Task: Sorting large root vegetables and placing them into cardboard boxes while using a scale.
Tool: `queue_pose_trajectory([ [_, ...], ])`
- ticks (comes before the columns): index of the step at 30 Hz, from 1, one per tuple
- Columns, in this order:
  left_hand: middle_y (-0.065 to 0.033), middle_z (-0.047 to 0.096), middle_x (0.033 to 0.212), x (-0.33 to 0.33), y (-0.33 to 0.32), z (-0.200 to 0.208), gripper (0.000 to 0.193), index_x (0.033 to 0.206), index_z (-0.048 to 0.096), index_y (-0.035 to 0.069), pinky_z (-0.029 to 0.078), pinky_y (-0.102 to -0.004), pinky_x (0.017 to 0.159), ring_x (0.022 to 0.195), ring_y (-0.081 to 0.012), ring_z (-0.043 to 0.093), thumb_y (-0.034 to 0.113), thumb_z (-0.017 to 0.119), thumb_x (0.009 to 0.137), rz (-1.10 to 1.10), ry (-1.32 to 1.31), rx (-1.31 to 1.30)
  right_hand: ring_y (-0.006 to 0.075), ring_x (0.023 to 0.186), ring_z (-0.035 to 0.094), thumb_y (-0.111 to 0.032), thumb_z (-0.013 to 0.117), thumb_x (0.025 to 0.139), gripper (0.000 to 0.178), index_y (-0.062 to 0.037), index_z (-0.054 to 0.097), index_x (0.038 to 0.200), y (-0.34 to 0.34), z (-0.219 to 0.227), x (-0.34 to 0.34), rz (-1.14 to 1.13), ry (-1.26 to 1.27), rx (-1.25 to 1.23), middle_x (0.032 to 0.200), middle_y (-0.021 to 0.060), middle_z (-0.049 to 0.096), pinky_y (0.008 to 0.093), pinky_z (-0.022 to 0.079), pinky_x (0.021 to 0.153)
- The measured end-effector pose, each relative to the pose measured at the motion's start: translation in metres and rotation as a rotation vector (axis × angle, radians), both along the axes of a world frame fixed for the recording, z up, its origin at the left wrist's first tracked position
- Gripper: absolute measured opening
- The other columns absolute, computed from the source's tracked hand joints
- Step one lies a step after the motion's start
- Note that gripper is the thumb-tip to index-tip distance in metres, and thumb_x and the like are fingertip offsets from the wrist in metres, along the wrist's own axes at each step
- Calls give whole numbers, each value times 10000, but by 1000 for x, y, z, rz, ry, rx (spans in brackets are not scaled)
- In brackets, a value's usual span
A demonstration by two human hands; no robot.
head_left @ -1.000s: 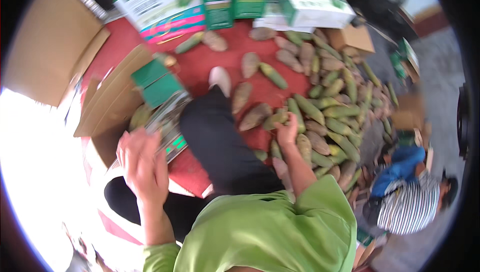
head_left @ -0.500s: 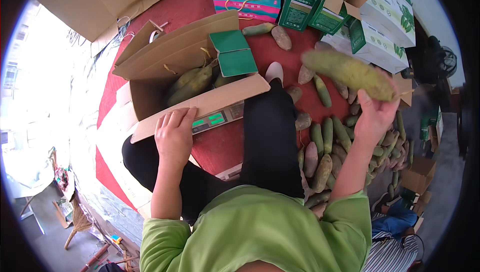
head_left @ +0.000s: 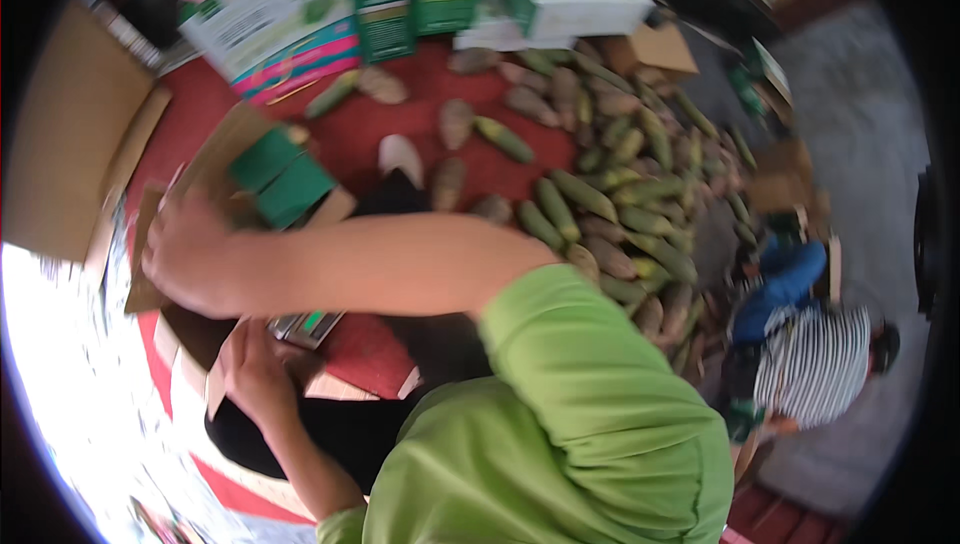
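Note:
An open cardboard box (head_left: 205,169) with a green inner flap (head_left: 282,179) stands on a digital scale (head_left: 308,328) at my left. My left hand (head_left: 255,372) is closed over the box's near flap, fingers bent on its edge. Stretched across my body, my right arm brings my right hand (head_left: 195,256) over the box opening. Motion smears its fingers, and the hand and forearm hide the inside of the box. No long green radish shows in that hand from here. Beyond my knee, a large heap of green radishes (head_left: 640,204) spreads over the red cloth (head_left: 420,109).
White and green cartons (head_left: 575,4) line the back, beside a carton with a pink-and-blue lower part (head_left: 285,24). A big cardboard sheet (head_left: 70,134) stands at far left. One person in a striped shirt (head_left: 815,369) is at the right. Single radishes (head_left: 455,124) lie near my shoe.
My right hand has swung from the right, where it held a large green radish, across to the box. The view has turned rightward. My left hand remains at the box flap.

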State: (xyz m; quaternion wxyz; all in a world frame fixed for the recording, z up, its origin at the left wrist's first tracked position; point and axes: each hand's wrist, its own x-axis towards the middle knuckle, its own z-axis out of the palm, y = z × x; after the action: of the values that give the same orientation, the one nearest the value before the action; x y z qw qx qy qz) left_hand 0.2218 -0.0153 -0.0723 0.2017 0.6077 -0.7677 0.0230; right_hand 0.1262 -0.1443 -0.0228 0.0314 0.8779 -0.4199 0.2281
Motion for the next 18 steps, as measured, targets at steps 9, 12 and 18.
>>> queue_pose_trajectory([
  [9,-98,655,1002,2,-6,-9,234,1083,678,55,464,-402,824,921,-293,611,68,546,890,-76,3,-22,257,900,614,-259,675,790,171,-106,673,868,10,-2,-79,57,-482,190,864,50,642,437,419,753],
  [12,-92,657,998,7,-5,-8,212,1075,681,56,466,-397,811,918,-287,613,71,552,907,-64,-3,-36,316,763,614,-274,694,777,212,-75,640,728,28,-17,-136,-55,-869,195,798,99,626,426,454,648],
  [18,-97,655,1000,3,-9,-13,208,1072,679,48,465,-402,817,935,-286,612,55,551,909,-79,22,-58,357,683,633,-381,616,842,373,-46,627,677,96,-123,-252,-666,-657,460,652,168,618,453,494,621],
])
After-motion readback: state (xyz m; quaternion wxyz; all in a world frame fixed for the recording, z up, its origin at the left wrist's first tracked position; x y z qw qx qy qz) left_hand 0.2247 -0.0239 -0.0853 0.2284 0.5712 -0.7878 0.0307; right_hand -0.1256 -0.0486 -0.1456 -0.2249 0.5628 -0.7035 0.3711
